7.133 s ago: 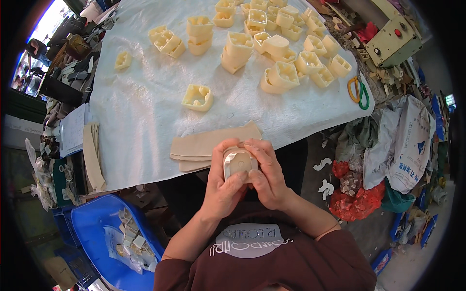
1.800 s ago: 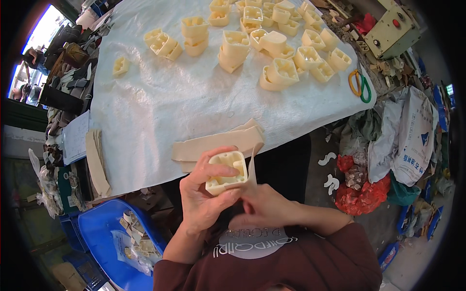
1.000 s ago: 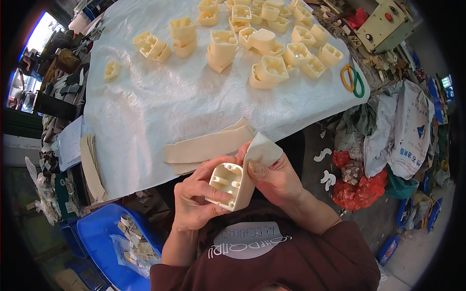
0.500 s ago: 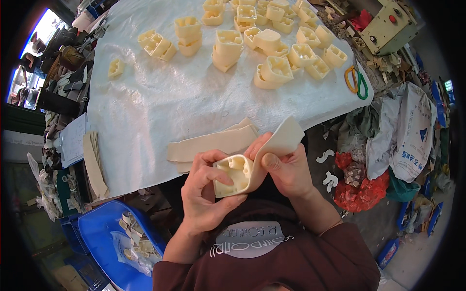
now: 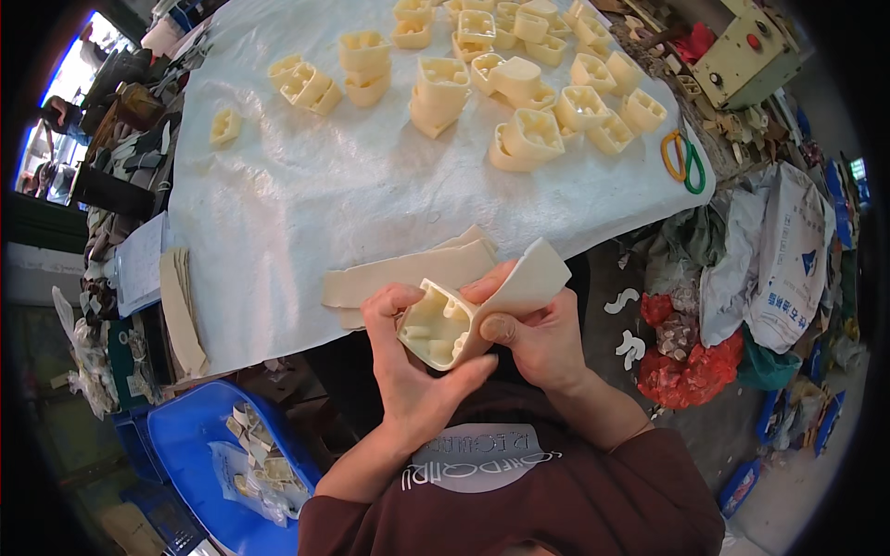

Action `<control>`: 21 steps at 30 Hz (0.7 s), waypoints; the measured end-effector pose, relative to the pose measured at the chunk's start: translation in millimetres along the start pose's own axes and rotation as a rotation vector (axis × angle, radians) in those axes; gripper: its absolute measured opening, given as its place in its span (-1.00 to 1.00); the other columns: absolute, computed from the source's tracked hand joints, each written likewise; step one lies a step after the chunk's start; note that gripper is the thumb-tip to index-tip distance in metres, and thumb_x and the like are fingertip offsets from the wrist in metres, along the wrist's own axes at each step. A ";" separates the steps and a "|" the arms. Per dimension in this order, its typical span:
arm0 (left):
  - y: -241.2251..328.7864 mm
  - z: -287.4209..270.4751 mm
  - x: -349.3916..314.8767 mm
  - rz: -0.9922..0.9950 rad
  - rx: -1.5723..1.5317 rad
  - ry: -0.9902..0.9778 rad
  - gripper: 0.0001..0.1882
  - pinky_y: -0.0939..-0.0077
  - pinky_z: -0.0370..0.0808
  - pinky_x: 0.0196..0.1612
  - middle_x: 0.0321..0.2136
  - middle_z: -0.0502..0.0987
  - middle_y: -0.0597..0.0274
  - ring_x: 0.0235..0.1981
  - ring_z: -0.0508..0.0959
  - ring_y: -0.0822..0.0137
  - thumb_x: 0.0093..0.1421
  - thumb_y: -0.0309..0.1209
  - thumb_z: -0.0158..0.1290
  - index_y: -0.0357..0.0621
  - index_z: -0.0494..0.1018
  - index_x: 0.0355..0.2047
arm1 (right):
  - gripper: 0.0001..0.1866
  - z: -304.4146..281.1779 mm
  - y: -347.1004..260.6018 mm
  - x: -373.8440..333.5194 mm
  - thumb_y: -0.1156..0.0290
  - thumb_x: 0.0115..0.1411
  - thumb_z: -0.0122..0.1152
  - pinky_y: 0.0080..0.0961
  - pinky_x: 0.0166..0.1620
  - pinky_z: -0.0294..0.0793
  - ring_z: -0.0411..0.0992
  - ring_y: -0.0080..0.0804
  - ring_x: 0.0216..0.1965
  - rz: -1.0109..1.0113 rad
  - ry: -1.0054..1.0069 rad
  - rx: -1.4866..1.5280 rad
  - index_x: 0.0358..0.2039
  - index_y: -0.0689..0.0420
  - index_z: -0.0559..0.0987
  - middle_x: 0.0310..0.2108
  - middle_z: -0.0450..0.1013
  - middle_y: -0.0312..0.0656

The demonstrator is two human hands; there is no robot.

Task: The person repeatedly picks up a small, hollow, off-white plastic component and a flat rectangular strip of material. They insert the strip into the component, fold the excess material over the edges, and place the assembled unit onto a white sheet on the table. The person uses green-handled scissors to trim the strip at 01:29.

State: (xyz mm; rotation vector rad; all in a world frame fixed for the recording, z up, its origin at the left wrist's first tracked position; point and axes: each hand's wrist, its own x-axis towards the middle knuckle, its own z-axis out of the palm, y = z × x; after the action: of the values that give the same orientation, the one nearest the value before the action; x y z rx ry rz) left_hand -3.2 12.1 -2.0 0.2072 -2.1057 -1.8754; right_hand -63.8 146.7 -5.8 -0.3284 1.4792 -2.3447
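A hollow cream plastic box [image 5: 434,326] with rounded corners and small posts inside is held close to my body, its open side facing up. My left hand [image 5: 408,378] grips it from the left, fingers on the far wall and thumb along the near edge. With my right hand [image 5: 545,345] I pinch a pale cream strip [image 5: 527,284] that lies against the box's right side. The strip's loose end stands out to the upper right. Just beyond the box, flat cream strips [image 5: 408,273] lie stacked on the white-covered table [image 5: 306,199].
Several similar cream boxes [image 5: 538,137] stand at the table's far side, some stacked. Scissors [image 5: 683,160] with orange and green handles lie at the right edge. More strips [image 5: 183,310] lie at the left edge. A blue bin [image 5: 199,445] with scraps is lower left; bags [image 5: 691,361] are at right.
My left hand has turned the box, and its fingers have shifted from inside it to the far wall. My right hand and the strip have moved slightly left and nearer.
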 end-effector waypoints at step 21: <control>12.5 -12.4 14.4 0.297 0.278 -0.251 -0.20 0.30 0.30 -0.01 -0.11 0.29 -0.03 -0.06 0.34 0.11 -0.30 -0.43 0.33 -0.14 0.16 -0.02 | -0.83 -11.1 4.3 4.3 0.49 0.08 0.23 -0.59 -0.24 0.37 0.34 -0.57 -0.31 -0.123 -0.077 -0.018 -0.43 0.18 0.38 -0.38 0.37 -0.24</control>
State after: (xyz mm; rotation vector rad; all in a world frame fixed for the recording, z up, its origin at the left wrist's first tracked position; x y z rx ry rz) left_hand -11.5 -2.4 13.5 -0.2813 -2.4030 -1.5002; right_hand -71.1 152.3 -14.4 -0.5223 1.4830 -2.3855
